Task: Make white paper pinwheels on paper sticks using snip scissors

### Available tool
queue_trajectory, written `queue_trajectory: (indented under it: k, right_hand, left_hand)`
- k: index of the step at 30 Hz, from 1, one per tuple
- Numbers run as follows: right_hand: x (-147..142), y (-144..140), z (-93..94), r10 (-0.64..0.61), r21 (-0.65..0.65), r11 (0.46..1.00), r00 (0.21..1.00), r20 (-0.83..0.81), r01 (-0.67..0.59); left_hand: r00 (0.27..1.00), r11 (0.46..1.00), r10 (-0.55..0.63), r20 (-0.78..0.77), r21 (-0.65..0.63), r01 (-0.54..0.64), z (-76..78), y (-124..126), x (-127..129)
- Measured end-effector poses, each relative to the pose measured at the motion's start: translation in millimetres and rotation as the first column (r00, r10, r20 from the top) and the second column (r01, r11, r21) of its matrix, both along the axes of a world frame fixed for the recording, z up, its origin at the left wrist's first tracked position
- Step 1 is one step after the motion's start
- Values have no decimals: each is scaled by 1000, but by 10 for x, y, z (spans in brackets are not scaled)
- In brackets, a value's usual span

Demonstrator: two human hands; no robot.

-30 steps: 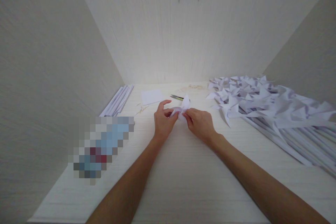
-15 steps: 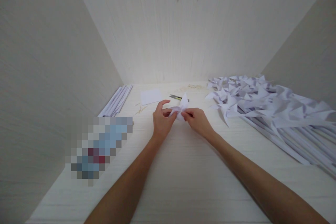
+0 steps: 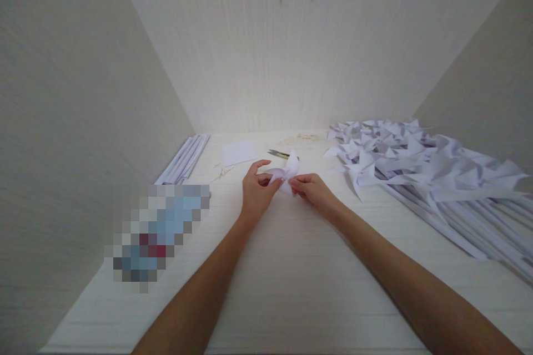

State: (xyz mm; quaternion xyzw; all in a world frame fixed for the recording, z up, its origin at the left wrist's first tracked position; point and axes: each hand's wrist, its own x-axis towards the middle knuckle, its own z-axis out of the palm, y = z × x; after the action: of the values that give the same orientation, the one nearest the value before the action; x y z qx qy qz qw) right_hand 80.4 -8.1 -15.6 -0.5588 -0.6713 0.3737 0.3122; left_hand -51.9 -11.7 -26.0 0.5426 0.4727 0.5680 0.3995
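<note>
Left hand [image 3: 255, 191] and right hand [image 3: 313, 191] both pinching a small folded white paper piece [image 3: 285, 173], pale wood-grain bench [image 3: 291, 266], textured cream walls close around, heap of white paper pinwheels [image 3: 416, 163] at right.

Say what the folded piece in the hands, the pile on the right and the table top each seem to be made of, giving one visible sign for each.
Folded piece, held between left hand and right hand: thin white matt paper, with sharp creases.
Pile of pinwheels: likely the same paper, with pointed folded blades; the long sticks look like rolled paper, though that is uncertain.
Table top: pale wood-grain surface, perhaps laminate, with fine streaks.
</note>
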Motion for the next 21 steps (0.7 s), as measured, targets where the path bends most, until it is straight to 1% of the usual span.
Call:
queue_trajectory:
  k: [1,2,3,4,5,6,7,8,9,10,12,15,18,20,21]
  right_hand:
    - [3,5,-1,1,-33,999,1000,-17,-1]
    - [8,-1,4,0,-24,1000,1000,10,0]
    - [14,-18,14,-6,33,999,997,81,3]
    - [19,-43,28,-18,126,992,983,185,-6]
    - [23,-72,45,-47,239,971,950,309,-30]
    - [26,-103,63,-88,338,939,899,429,-69]
    - [26,-129,79,-115,398,909,843,526,-125]
    - [25,-149,91,-139,429,888,794,592,-165]
    - [21,-160,98,-156,437,880,760,631,-183]
    - [17,-163,99,-164,432,883,743,648,-182]
    - [11,-150,89,-179,417,898,747,641,-143]
    - [16,-124,59,-170,399,910,778,605,-111]
    - [30,-114,38,-156,411,904,808,568,-115]
    - [37,-100,29,-139,417,903,845,516,-106]
    - [39,-86,24,-118,399,912,873,473,-93]
  left_hand:
    - [1000,1000,-1,2,0,1,1,0,2]
    - [1000,1000,-1,1,3,1,1,1,4]
    - [1000,1000,-2,-3,7,2,-1,2,6]
    - [1000,1000,-4,-8,13,4,-3,4,6]
    - [1000,1000,-4,-11,20,5,-7,6,5]
    - [1000,1000,-6,-15,27,6,-10,9,3]
    - [1000,999,-5,-17,32,5,-13,11,1]
    - [1000,999,-3,-20,35,3,-16,12,-2]
    - [1000,999,0,-22,36,1,-17,13,-5]
    - [1000,999,0,-25,37,1,-18,13,-7]
    - [999,999,-2,-34,36,3,-16,12,-9]
    - [999,999,2,-45,35,0,-17,14,-9]
    - [999,999,7,-51,37,-5,-30,25,-10]
    - [999,999,6,-53,35,-5,-42,32,-12]
    - [999,999,7,-54,34,-5,-46,34,-13]
